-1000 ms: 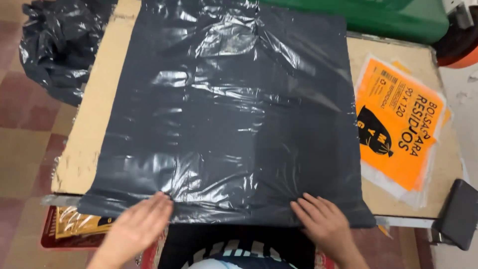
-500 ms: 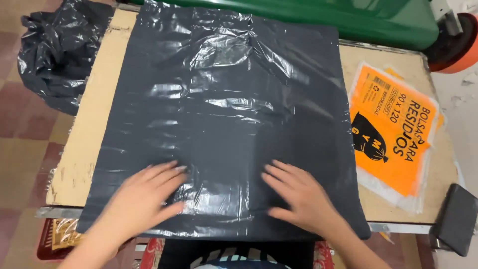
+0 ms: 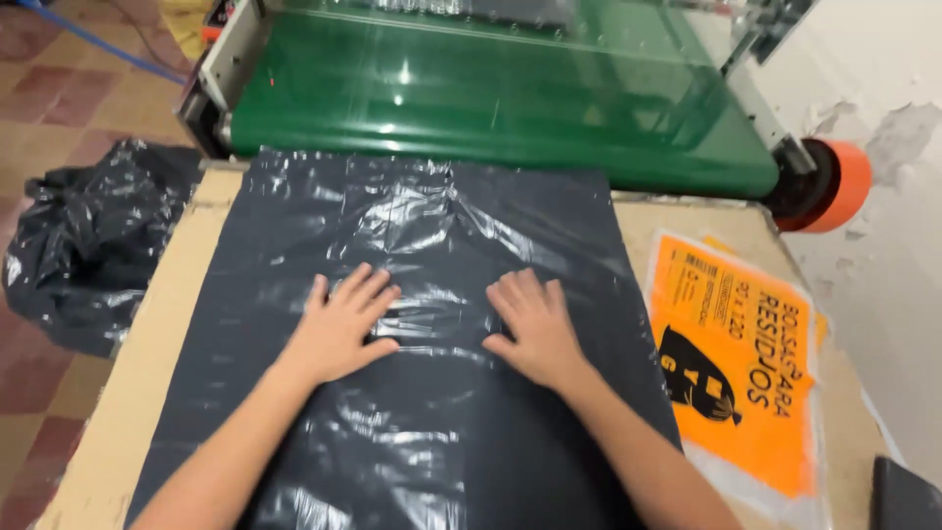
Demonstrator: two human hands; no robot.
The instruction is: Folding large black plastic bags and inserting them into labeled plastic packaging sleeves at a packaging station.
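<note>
Left hand (image 3: 339, 329) flat, palm down, fingers spread wide, gripping nothing, only pressing on the black plastic bag (image 3: 412, 324). Right hand (image 3: 535, 329) likewise open and flat, fingers together and pointing away, pressed on the same sheet just beside the left, a narrow strip of wrinkled film between them. Bag spread across the cardboard-topped table (image 3: 167, 324), reaching from its near edge to the far edge, covering most of it; bare cardboard showing along the left side and at the right. Thin, glossy, soft film by the look of it: light, limp, no stiffness, probably slippery against itself and quick to crease or trap air, as the ridges around the palms suggest. Best taken at an edge or corner with a pinch, or moved by flat palms sliding over it; easy to stretch or tear if pulled hard at one spot. To the right, lying on the table, an orange printed packet (image 3: 741, 363) in clear wrap, apart from the hands. Beyond the table's far edge, a green conveyor belt (image 3: 491, 98) with an orange roller end (image 3: 839, 182). On the floor at left, a crumpled heap of black plastic (image 3: 88, 250).
</note>
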